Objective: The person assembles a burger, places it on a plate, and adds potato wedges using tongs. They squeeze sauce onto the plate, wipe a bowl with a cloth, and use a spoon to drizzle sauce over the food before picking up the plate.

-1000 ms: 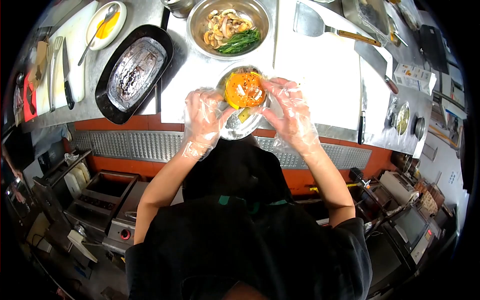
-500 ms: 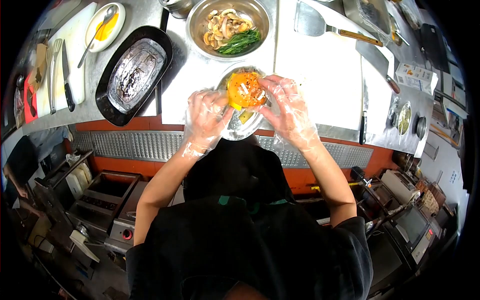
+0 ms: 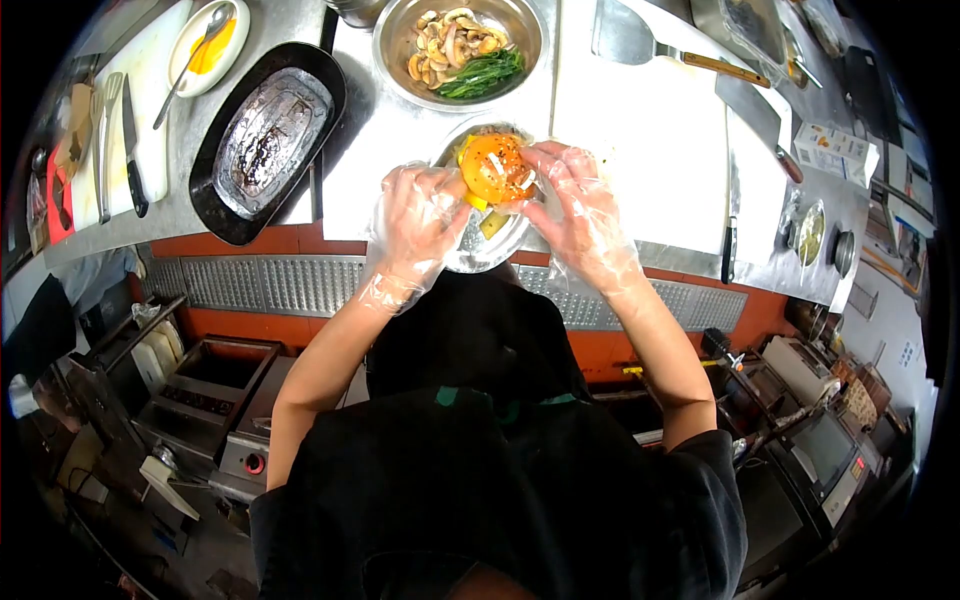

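Note:
A burger with a glossy seeded bun and yellow cheese at its edge sits over a small round metal dish. My left hand, in a clear plastic glove, presses its curled fingers against the burger's left side. On the other side my right hand, gloved alike, has fingers and thumb around the bun's right edge. A greenish-yellow piece that looks like pickle lies in the dish, just below the burger. The burger's underside is hidden.
Beyond the dish stands a metal bowl of sliced mushrooms and greens. A black oval pan is to the left, near a knife and a saucer with a spoon. On the right lie a wide spatula and another knife.
The burger has shifted slightly right and its top is tipped a little differently. Both hands stay at its sides, my left hand a bit farther right. The view has moved slightly.

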